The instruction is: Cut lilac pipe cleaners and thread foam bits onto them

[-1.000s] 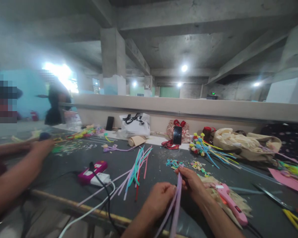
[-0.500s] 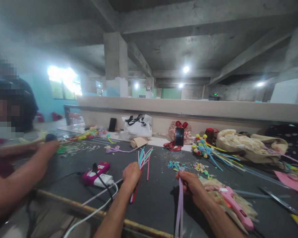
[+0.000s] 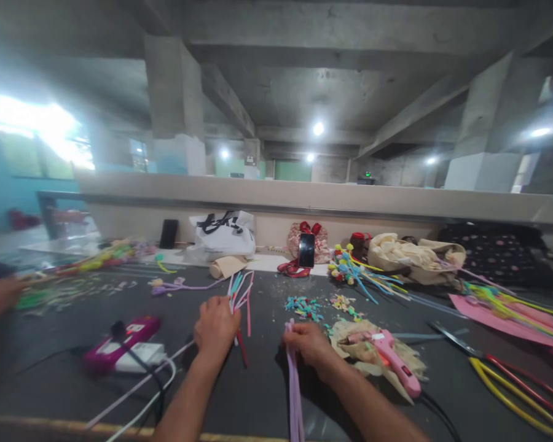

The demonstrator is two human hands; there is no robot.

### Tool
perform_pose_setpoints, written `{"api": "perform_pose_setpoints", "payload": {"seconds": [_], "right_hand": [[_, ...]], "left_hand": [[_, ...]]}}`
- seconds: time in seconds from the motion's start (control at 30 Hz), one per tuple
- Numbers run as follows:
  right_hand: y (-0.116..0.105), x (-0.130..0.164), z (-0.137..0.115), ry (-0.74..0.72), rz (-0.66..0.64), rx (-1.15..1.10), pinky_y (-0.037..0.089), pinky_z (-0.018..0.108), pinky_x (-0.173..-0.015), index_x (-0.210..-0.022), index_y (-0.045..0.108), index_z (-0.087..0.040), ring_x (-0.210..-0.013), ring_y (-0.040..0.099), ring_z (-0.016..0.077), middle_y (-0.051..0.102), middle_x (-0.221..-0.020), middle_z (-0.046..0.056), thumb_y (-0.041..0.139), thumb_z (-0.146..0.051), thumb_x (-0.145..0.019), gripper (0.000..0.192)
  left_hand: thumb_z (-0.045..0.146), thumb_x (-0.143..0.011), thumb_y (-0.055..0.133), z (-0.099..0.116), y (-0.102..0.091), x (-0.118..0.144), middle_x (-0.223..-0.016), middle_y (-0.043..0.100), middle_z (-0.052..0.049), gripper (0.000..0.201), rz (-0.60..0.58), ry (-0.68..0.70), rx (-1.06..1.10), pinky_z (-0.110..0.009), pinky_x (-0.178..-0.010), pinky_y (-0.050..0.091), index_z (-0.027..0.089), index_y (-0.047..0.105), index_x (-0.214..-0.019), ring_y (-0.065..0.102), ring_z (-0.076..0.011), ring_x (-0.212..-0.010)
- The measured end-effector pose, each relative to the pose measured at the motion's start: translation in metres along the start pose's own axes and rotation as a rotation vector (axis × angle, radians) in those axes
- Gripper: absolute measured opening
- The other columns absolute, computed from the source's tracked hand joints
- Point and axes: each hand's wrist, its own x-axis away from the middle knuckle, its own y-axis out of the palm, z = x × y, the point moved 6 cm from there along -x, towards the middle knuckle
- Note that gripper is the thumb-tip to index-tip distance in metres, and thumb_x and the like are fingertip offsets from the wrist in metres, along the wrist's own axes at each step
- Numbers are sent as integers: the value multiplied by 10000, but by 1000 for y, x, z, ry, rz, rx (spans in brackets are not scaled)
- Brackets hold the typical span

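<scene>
My left hand (image 3: 217,324) is closed around a bunch of thin fuzzy strips (image 3: 239,293), pipe cleaners by their look, in pink, white, teal and red. Their upper ends fan out above my fist and a red end shows below it. My right hand (image 3: 306,345) pinches the top of a bundle of lilac pipe cleaners (image 3: 294,393), which hangs down toward the table's front edge. Just beyond my right hand lie small cut bits (image 3: 304,305) in blue, yellow and red. To its right a pink glue gun (image 3: 394,359) rests on crumpled tan paper (image 3: 350,337).
Scissors (image 3: 477,356) with yellow and red handles lie at the right. A purple power strip (image 3: 131,344) with cords sits at the left. Finished-looking stems (image 3: 354,270), a phone (image 3: 306,250) and a white bag (image 3: 225,236) stand behind. Another person's arm (image 3: 0,301) reaches in from the left.
The view has turned right, bringing the scissors' handles into sight and most of the other person out of it. Both hands keep their bundles and have come a little closer together.
</scene>
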Motion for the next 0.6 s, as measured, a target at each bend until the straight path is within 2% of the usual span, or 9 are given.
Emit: {"api": "perform_pose_setpoints", "payload": {"seconds": [0.03, 0.1, 0.2, 0.27, 0.3, 0.37, 0.43, 0.5, 0.6], "right_hand": [[2, -2, -3, -16, 9, 16, 251, 150, -318, -558, 493, -128, -308, 314, 17, 373, -407, -115, 525, -242, -792, 262], [5, -4, -12, -69, 48, 42, 252, 155, -331, -561, 492, -131, -320, 315, 21, 345, -405, -118, 537, -223, -780, 242], [9, -10, -32, -161, 117, 67, 274, 160, -354, -626, 503, -134, -350, 339, 29, 349, -440, -111, 493, -226, -807, 203], [13, -16, -43, -193, 130, 107, 291, 160, -357, -660, 505, -134, -359, 353, 29, 373, -465, -103, 457, -258, -833, 218], [16, -20, -47, -193, 112, 138, 299, 161, -352, -673, 509, -132, -355, 360, 29, 391, -472, -99, 445, -281, -840, 232], [20, -27, -54, -178, 35, 218, 334, 164, -355, -714, 531, -125, -364, 400, 32, 454, -503, -82, 438, -322, -843, 253], [14, -32, -60, -160, -57, 317, 386, 175, -381, -785, 552, -120, -409, 465, 43, 526, -574, -53, 438, -342, -842, 256], [-6, -36, -66, -162, -93, 435, 425, 191, -424, -852, 553, -122, -485, 513, 58, 568, -678, -23, 453, -334, -836, 235], [-54, -39, -72, -171, -58, 650, 456, 228, -499, -895, 550, -124, -575, 543, 83, 581, -768, -1, 461, -295, -836, 202]], "left_hand": [[214, -770, 407, 5, -1, 3, -1246, 398, -179, 341, -6, 19, 55, -506, -941, 214, 125, 481, -1092, 232, -347, -1208], [291, -763, 409, 12, 1, 11, -1211, 459, -147, 342, -94, 34, 194, -440, -909, 304, 152, 503, -1060, 326, -316, -1168], [421, -748, 385, 23, 20, 32, -887, 640, -101, 367, -373, 15, 441, -320, -641, 466, 150, 565, -919, 590, -237, -827], [465, -712, 424, 33, 36, 51, -702, 645, -54, 363, -549, 7, 593, -243, -499, 444, 150, 581, -801, 606, -174, -628], [474, -677, 475, 36, 41, 59, -626, 621, -27, 344, -594, 4, 658, -207, -460, 415, 151, 573, -746, 592, -146, -575], [487, -623, 530, 39, 50, 70, -520, 563, 17, 340, -638, -26, 761, -174, -394, 356, 153, 543, -690, 550, -111, -476], [482, -613, 542, 35, 55, 73, -461, 505, 53, 330, -641, -77, 836, -159, -359, 314, 160, 512, -681, 506, -89, -412], [468, -628, 529, 26, 57, 70, -432, 461, 80, 313, -621, -137, 891, -148, -336, 282, 166, 494, -705, 455, -68, -360], [440, -652, 506, 15, 56, 63, -433, 441, 94, 291, -579, -205, 956, -132, -315, 235, 170, 488, -759, 394, -44, -322]]}}
